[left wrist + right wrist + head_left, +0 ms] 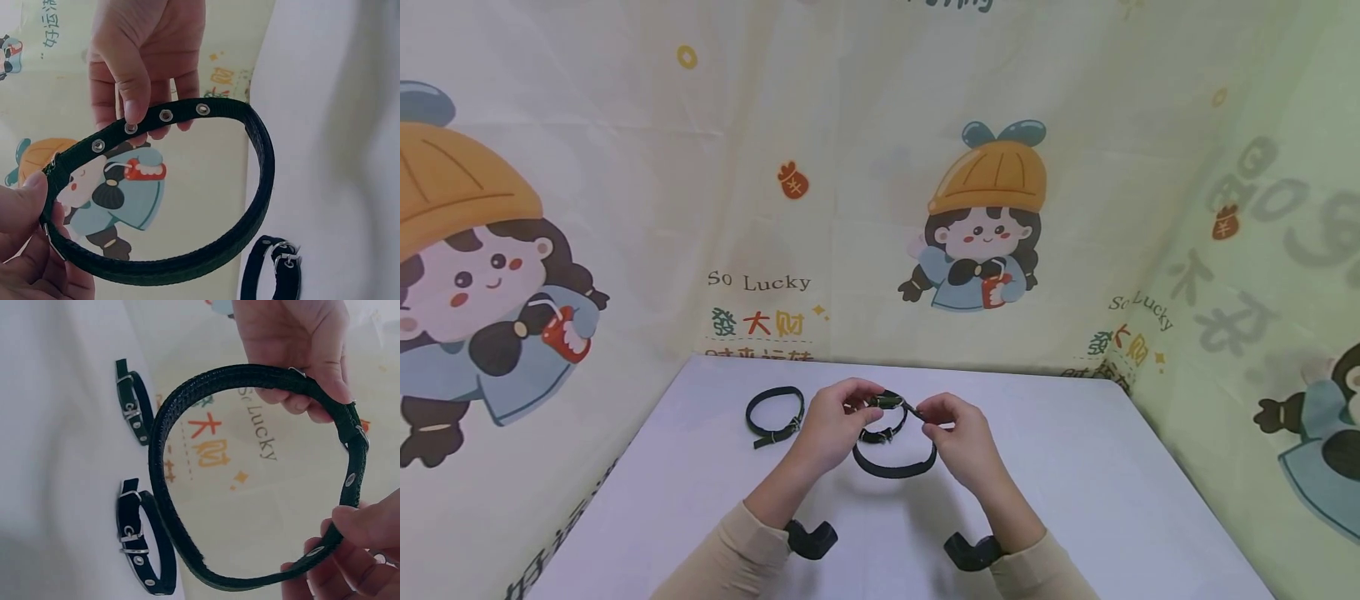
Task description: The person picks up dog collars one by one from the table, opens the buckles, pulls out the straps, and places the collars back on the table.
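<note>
Both hands hold up a dark collar (893, 472) with metal eyelets, forming a wide loop above the table. My left hand (835, 425) pinches it near its metal buckle (362, 439), thumb on the outer side. My right hand (962, 437) pinches the eyelet strap between thumb and fingers. The strap runs at the buckle; whether the pin sits in a hole cannot be told. Behind the held loop, a second dark collar (145, 550) lies fastened on the table, partly hidden in the head view. A third buckled collar (775, 437) lies to its left.
The white table (1075, 500) reaches back to a cloth backdrop (865, 250) printed with cartoon figures and lettering. Cloth also hangs along the left and right sides. A black wrist mount (812, 540) sits at each wrist.
</note>
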The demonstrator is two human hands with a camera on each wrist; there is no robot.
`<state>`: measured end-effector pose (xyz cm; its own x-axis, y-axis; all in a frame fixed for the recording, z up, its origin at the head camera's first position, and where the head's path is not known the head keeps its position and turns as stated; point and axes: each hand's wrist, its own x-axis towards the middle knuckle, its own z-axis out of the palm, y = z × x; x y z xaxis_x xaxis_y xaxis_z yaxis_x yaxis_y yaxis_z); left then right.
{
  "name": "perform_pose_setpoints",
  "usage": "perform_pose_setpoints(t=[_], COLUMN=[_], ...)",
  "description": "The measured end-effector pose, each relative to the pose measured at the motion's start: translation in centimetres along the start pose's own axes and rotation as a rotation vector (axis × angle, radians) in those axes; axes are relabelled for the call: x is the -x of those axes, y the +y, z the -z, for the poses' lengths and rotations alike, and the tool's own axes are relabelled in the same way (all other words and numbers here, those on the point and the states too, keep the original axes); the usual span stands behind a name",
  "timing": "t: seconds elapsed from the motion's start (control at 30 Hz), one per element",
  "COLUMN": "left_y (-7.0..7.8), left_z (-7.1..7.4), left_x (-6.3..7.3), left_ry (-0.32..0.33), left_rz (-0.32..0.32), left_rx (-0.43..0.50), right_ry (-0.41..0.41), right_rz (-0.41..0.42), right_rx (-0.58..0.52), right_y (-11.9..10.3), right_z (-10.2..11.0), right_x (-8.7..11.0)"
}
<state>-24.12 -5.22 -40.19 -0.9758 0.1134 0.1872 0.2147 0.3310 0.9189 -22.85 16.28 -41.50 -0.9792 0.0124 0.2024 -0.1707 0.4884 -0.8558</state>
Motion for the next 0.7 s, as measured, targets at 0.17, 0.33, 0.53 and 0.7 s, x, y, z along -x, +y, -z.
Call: perform_pose_setpoints(t=[0.17,0.33,0.53,0.7], left_y=[0.1,0.1,0.2,0.3], left_z=[-0.1,-0.3,-0.6,-0.6], left_x=[0.3,0.5,0.8,0.9], left_ry=[0.012,-0.007,-0.041,-0.06], left_rz=[-0.008,-0.035,-0.11,-0.156], left_rx=[-0.016,-0.031,-0.096,-0.161], right_ry=[-0.026,-0.028,-0.018,-0.021], right_rz=[0.025,0.073,0.116,0.127], right_rx=[0.005,-0.016,-0.018,-0.011], right_y=[-0.2,-0.9,-1.5,-1.6], right_z=[-0.1,-0.3,-0.5,-0.6], right_x=[0.1,0.1,0.1,0.2])
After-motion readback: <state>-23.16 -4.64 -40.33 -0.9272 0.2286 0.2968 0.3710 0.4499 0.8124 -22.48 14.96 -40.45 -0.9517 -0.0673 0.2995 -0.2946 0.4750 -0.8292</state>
